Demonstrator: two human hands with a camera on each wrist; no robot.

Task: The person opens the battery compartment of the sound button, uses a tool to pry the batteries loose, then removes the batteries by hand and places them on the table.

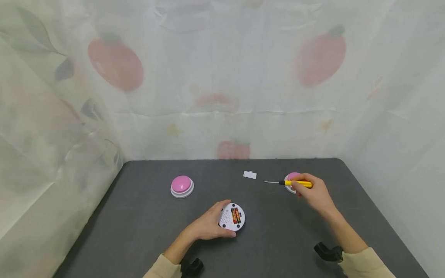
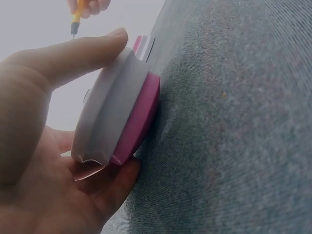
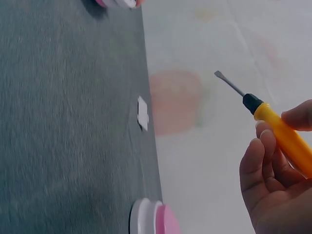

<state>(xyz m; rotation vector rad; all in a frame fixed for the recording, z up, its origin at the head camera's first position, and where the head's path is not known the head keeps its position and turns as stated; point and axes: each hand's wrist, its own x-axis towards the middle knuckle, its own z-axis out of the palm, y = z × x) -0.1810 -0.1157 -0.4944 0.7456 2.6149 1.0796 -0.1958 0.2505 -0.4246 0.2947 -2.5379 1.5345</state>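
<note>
At the near edge, two pale sleeves (image 1: 365,264) are seen, with a black device (image 1: 328,253) worn at each wrist. Near the middle of the dark table (image 1: 271,243), an upturned round button (image 1: 226,220) is gripped from the left by the left hand (image 1: 206,226), its rim clasped between thumb and fingers. Its white underside is turned up, and two batteries (image 1: 236,216) are seated side by side in the uncovered compartment. The pink dome is faced down toward the table; whether the two are touching cannot be told.

Farther and to the right, a yellow-handled screwdriver (image 1: 287,183) is pinched between the thumb and fingers of the right hand (image 1: 316,193). Its flat tip is pointed left and is held clear of the button. Behind that hand, a pink-topped button (image 1: 293,175) is partly hidden. Another pink-topped button (image 1: 182,185) is stood upright at the far left. Between these two, a small white cover (image 1: 250,175) is laid near the far edge. Beyond, a pale curtain (image 1: 222,69) printed with red fruit is hung.
</note>
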